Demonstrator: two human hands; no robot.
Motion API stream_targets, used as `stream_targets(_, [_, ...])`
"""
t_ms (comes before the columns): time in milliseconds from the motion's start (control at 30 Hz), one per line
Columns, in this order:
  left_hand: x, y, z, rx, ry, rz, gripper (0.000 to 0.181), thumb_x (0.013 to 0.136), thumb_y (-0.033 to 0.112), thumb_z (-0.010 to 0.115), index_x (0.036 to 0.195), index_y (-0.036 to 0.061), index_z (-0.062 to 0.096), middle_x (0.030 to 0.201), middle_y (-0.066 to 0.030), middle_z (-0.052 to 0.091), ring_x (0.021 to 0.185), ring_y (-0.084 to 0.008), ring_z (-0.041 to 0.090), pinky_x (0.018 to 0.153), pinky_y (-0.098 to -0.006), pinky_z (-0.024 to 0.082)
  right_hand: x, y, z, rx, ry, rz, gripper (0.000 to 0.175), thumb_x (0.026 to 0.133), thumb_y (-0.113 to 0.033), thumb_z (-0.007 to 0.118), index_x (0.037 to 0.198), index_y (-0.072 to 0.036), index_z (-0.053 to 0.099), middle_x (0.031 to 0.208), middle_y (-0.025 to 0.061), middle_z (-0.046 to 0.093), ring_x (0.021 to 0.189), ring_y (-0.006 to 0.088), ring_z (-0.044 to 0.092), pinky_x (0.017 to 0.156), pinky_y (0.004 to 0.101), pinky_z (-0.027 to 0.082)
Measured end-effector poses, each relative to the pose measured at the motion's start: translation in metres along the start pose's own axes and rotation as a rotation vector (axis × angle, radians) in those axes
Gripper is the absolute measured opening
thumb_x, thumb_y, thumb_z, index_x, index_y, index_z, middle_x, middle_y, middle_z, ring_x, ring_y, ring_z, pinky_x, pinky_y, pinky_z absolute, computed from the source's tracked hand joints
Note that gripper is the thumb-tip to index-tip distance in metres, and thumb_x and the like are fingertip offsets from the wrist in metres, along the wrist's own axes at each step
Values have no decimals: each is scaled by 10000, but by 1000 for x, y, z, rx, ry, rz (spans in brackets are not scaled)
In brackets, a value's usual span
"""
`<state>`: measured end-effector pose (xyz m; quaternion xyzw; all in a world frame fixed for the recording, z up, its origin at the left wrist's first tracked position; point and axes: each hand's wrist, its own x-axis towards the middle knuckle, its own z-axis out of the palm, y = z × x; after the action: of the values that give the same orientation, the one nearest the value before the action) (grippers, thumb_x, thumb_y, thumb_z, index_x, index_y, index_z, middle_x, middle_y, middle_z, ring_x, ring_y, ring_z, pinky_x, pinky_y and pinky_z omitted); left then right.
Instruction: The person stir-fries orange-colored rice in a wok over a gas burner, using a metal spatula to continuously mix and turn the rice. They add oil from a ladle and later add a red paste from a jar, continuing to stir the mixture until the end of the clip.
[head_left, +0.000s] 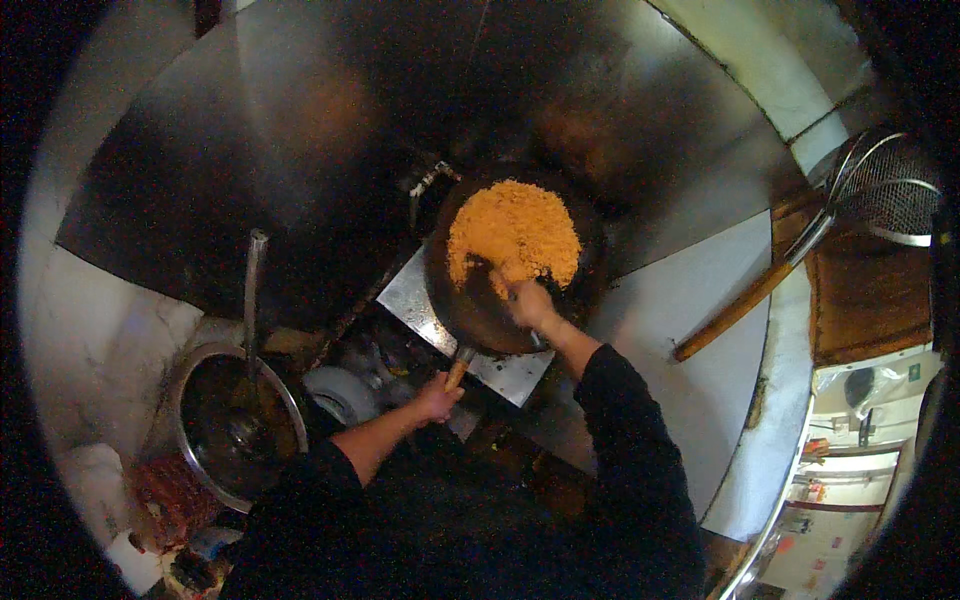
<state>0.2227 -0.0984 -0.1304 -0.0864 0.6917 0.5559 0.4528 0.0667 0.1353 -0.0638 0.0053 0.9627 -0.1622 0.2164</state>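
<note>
A dark wok (487, 334) sits over the stove, filled at its far side with a mound of orange, crumbly food (517, 221) that looks like fried rice. My left hand (437, 399) is closed around the wooden wok handle (456, 373) at the near edge. Over the wok, my right hand (531, 302) grips a cooking utensil (535, 337), whose handle end shows below the fist. The utensil's working end is blurred near the food, so its exact kind is hard to tell.
A steel pot (296, 409) with a ladle (256, 300) standing in it is at the left. Right of the wok, a mesh strainer (889, 187) extends its wooden handle (731, 315) over the white panel. A metal plate (420, 300) lies beneath the wok; a grey bowl (341, 390) is nearby.
</note>
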Motion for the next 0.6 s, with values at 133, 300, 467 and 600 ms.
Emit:
stream_targets(133, [3, -2, -4, 53, -42, 41, 487, 894, 263, 528, 1268, 46, 303, 686, -68, 504, 441, -145, 510, 371, -302, 441, 15, 5, -17, 1101, 48, 249, 214, 880, -128, 481, 1029, 23, 509, 642, 88, 534, 512, 186, 517, 420, 326, 413])
stream_targets(300, [8, -5, -3, 87, 25, 86, 348, 882, 255, 541, 1104, 48, 371, 687, -72, 509, 439, -153, 507, 370, -316, 440, -28, 16, -9, 1486, 25, 393, 166, 890, -137, 450, 890, 16, 515, 675, 105, 549, 509, 194, 517, 399, 323, 423])
stream_targets(467, [14, -6, -7, 77, -40, 135, 370, 858, 255, 571, 1097, 31, 398, 697, -89, 522, 447, -173, 513, 378, -326, 423, -89, -10, 32, 1323, 202, 586, 187, 911, -151, 430, 1049, -30, 468, 703, 73, 494, 529, 174, 483, 407, 333, 432])
stream_targets(600, [17, -12, -7, 288, 84, 170, 340, 853, 270, 584, 1040, 19, 449, 741, -108, 542, 510, -186, 548, 417, -339, 443, -118, -30, 22, 1476, 385, 590, 350, 917, -149, 443, 1233, -84, 309, 719, 64, 472, 527, 163, 461, 421, 330, 434])
